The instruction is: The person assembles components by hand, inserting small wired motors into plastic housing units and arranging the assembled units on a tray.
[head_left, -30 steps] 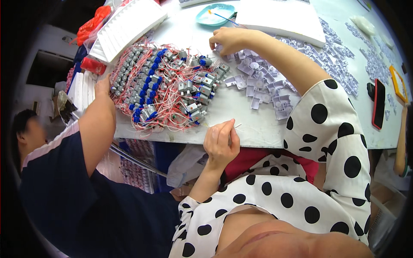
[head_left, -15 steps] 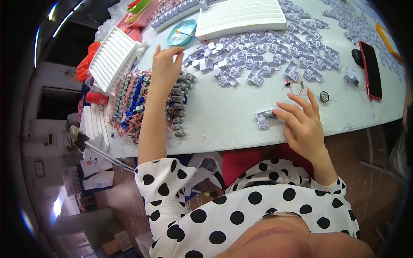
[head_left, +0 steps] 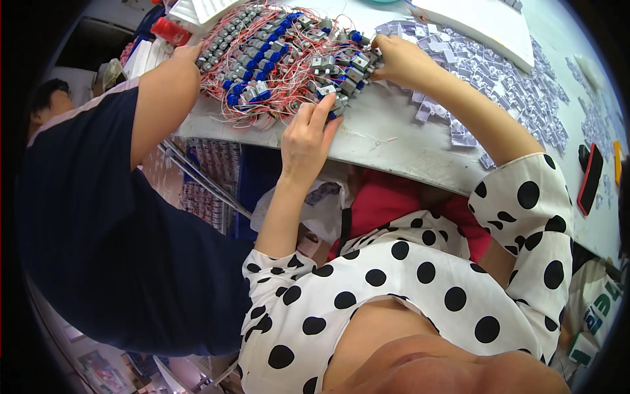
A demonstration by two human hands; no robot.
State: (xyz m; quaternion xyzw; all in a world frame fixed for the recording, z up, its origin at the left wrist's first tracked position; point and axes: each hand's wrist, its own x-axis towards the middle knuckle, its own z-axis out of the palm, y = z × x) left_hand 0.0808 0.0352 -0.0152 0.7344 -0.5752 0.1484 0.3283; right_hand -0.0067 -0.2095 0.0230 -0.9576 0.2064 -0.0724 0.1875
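Observation:
A large bundle of small grey motors (head_left: 259, 62) with blue parts and red and white wires lies on the table. My left hand (head_left: 305, 138) is at its near right corner, index finger on a small motor (head_left: 326, 91) and thumb lower beside it. Along the bundle's right edge my right hand (head_left: 403, 62) curls its fingers and thumb against the end motors (head_left: 357, 65). Its fingertips are partly hidden. Another person's arm (head_left: 167, 98) reaches to the bundle's left edge; that hand is mostly out of sight.
Many pale plastic housings (head_left: 489, 85) spread over the right of the table. A white foam tray (head_left: 482, 26) lies behind them, a red-edged phone (head_left: 590, 178) at the far right. The other person in dark clothing (head_left: 131, 249) stands close on my left. A red can (head_left: 170, 31) stands at the back left.
The view has shifted toward the bundle. My right hand has left the motor and housing at the front and come to the bundle; my left hand has come nearer. Another person has entered at left.

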